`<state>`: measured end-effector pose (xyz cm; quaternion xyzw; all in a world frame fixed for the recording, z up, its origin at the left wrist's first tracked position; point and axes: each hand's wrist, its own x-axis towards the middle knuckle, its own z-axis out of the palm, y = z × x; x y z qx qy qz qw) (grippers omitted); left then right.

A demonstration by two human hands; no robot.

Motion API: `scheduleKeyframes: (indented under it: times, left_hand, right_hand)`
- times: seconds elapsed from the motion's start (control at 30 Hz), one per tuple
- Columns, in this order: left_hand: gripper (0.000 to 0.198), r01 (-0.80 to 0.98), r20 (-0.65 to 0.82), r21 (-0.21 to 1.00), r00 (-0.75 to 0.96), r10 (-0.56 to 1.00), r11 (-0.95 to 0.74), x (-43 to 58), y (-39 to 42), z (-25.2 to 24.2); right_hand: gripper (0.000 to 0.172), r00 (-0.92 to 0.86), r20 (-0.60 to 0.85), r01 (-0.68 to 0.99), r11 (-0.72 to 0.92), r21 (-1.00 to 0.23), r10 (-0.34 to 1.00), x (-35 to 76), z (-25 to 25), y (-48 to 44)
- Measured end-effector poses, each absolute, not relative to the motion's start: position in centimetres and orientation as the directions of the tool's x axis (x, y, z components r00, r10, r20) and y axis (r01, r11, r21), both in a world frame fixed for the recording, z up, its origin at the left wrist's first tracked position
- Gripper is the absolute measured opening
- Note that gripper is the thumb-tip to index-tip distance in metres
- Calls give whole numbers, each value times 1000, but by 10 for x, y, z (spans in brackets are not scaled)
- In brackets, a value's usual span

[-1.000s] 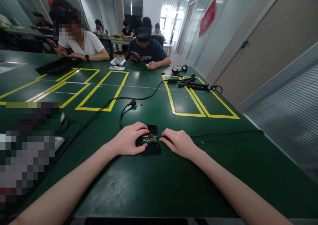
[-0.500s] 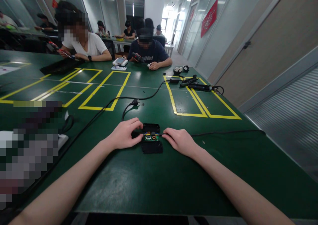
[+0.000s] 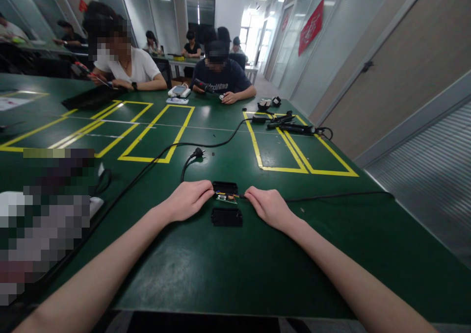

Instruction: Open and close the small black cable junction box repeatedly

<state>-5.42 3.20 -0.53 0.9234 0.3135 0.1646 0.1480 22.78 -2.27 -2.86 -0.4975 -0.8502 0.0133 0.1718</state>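
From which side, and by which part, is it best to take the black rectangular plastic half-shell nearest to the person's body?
The black rectangular plastic half-shell is probably best gripped by its two short ends, from the near side: it lies on the green table, long side across, and the small green circuit board is just beyond its far edge.

Held slightly tilted at the near edge of the far shell (image 3: 225, 187): a small green board (image 3: 226, 198), bare, with coloured wires at its left end; contact with the shell hard to tell. Black and shallow, that shell, hollow side showing. Nearer, apart from the board and flat: the black near shell (image 3: 227, 217). Off to the right, a long black cord (image 3: 331, 196), nearly straight. Beyond, leftward, a black plug (image 3: 198, 152), prongs rightward, on curved plug cord (image 3: 185, 165).
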Motion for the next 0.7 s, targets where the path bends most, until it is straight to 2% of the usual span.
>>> scheduleKeyframes:
  times: [0.23, 0.43, 0.7]
  left_hand:
    - [48, 515, 196, 380, 767, 611, -769, -53, 25, -1]
    - [59, 524, 165, 362, 778, 606, -771, -48, 19, -2]
    - [63, 576, 81, 318, 775, 627, -753, -44, 18, -6]
  right_hand:
    - [37, -518, 254, 783, 572, -242, 817, 231, -24, -27]
    - [39, -564, 219, 764, 604, -229, 796, 232, -20, -30]
    - [33, -564, 132, 779, 578, -242, 815, 228, -17, -33]
